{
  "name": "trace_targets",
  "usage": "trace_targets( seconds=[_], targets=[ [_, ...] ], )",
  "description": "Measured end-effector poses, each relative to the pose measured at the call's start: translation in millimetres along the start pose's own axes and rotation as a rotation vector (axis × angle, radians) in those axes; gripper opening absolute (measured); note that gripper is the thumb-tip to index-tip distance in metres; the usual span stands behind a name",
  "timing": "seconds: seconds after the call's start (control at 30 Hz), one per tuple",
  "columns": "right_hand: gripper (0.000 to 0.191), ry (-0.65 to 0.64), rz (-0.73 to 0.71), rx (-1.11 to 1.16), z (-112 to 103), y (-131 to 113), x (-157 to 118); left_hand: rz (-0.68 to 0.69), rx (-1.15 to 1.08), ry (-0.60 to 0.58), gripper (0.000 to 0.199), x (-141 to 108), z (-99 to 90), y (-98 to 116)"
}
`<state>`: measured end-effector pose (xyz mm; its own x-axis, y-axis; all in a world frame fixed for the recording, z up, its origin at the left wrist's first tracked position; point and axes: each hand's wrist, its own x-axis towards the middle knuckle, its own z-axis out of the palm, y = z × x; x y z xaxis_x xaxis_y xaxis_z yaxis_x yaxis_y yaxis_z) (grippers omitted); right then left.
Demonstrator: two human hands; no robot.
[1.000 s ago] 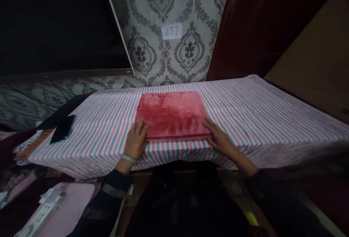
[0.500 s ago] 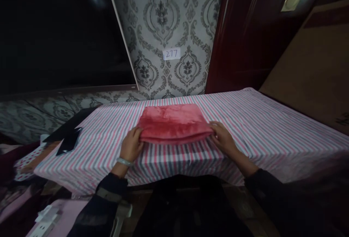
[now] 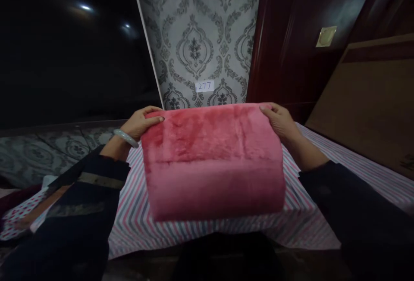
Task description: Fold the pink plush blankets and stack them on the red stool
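A plush pink-red cloth (image 3: 213, 160), folded into a wide rectangle, hangs in front of me above the striped tablecloth (image 3: 134, 203). My left hand (image 3: 139, 124), with a pale bangle at the wrist, pinches its upper left corner, thumb on the near face. At the upper right corner my right hand (image 3: 278, 119) grips the cloth in the same way. The fingers behind the cloth are partly hidden on both sides.
A large black screen (image 3: 71, 48) fills the left. On the patterned wall (image 3: 194, 26) is a paper label (image 3: 205, 85) reading 277. A brown cardboard box (image 3: 371, 100) stands at the right, beside a dark red door panel (image 3: 291, 35).
Both hands have raised the cloth off the table and toward me. It is now held up by its top corners, its broad face showing. The view has tilted up slightly.
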<state>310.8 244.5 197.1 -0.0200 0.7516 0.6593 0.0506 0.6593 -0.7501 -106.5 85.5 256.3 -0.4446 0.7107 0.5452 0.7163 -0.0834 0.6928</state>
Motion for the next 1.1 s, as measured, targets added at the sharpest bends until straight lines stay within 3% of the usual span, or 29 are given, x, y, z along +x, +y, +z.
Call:
trace_targets(
  seconds=[0.07,0.13,0.23,0.33,0.43,0.53,0.6,0.73,0.9,1.1],
  targets=[
    [0.041,-0.059,0.157,-0.044,9.6,29.7,-1.0,-0.094,-0.083,-0.174,0.064,1.7,21.3,-15.4],
    [0.045,-0.139,0.327,-0.197,18.5,58.0,-10.6,-0.229,-0.013,-0.330,0.058,-1.2,44.5,-32.9],
    [0.053,-0.222,0.474,-0.428,28.8,87.6,-25.9,-0.351,0.233,-0.377,0.047,-4.5,74.5,-53.0],
    [0.059,-0.237,0.464,-0.538,46.3,99.8,-27.8,-0.310,0.346,-0.350,0.045,-2.5,101.4,-57.1],
    [0.059,-0.329,0.390,-0.604,79.7,102.9,-30.6,-0.226,0.405,-0.410,0.049,-11.6,135.9,-50.6],
    [0.056,-0.487,0.280,-0.773,111.9,107.1,-56.0,-0.123,0.485,-0.476,0.054,-44.0,172.5,-52.2],
    [0.054,-0.563,0.213,-0.898,122.5,113.5,-80.8,-0.065,0.604,-0.534,0.056,-70.1,189.4,-61.9],
    [0.056,-0.604,0.118,-1.032,120.5,130.7,-111.7,-0.012,0.749,-0.619,0.064,-97.1,199.4,-83.2],
    [0.059,-0.592,0.075,-1.039,115.5,145.4,-110.6,0.002,0.744,-0.609,0.064,-91.9,197.9,-88.1],
    [0.056,-0.551,0.055,-1.039,118.8,146.5,-110.0,-0.025,0.755,-0.577,0.062,-92.9,196.9,-84.5]
  ],
)
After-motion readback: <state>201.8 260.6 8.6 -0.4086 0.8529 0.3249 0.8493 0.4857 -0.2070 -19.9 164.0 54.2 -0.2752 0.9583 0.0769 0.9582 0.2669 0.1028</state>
